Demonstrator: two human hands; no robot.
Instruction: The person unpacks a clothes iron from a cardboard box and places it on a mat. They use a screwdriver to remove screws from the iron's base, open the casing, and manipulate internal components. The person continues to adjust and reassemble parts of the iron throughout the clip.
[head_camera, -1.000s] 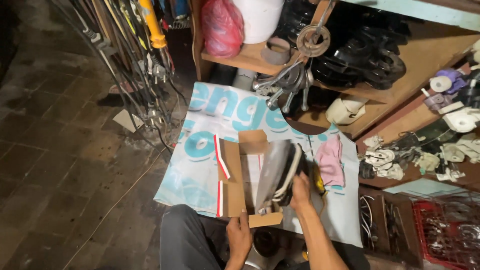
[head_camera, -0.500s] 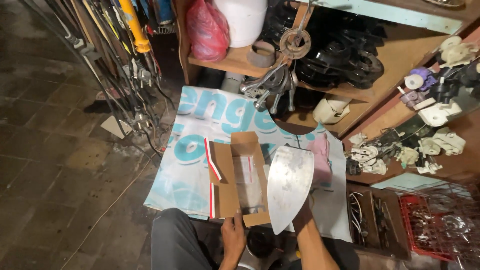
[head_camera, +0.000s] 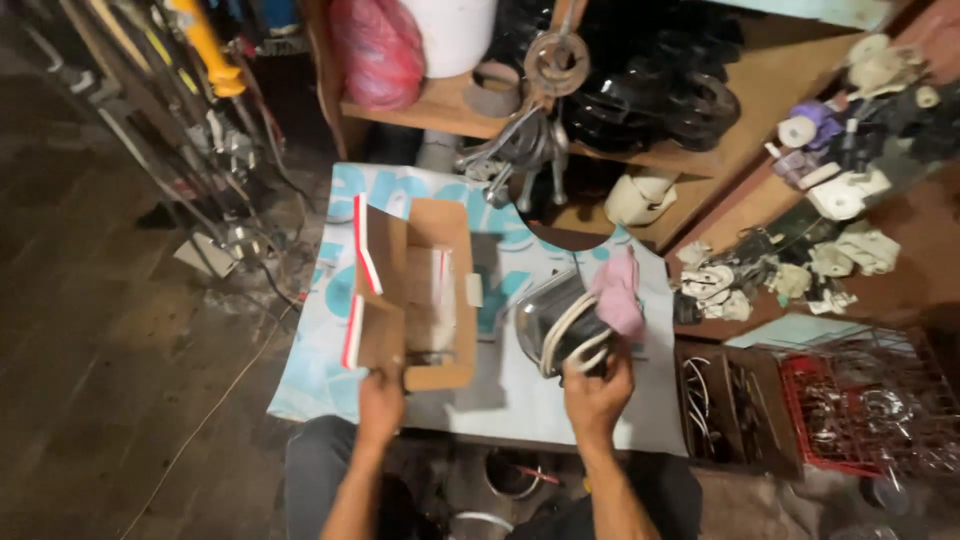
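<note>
My left hand (head_camera: 380, 403) grips the near edge of an open brown cardboard box (head_camera: 420, 290) with red and white flaps, lying on a printed white and teal sheet (head_camera: 520, 400). My right hand (head_camera: 597, 395) holds a clothes iron (head_camera: 552, 320) with a shiny metal soleplate and a white cord wound round it, just right of the box. A pink cloth (head_camera: 618, 292) lies against the iron's far side.
Wooden shelves (head_camera: 440, 108) behind hold a red bag (head_camera: 378, 52), metal tools and black rings. White and purple parts (head_camera: 830, 170) crowd the right shelf. A red wire basket (head_camera: 860, 410) and a tray of wires (head_camera: 725, 410) sit at right. Rods and cables lean at left.
The iron has turned from showing its flat soleplate upward to lying lower and to the right of the box, cord side visible. My left hand stays on the box.
</note>
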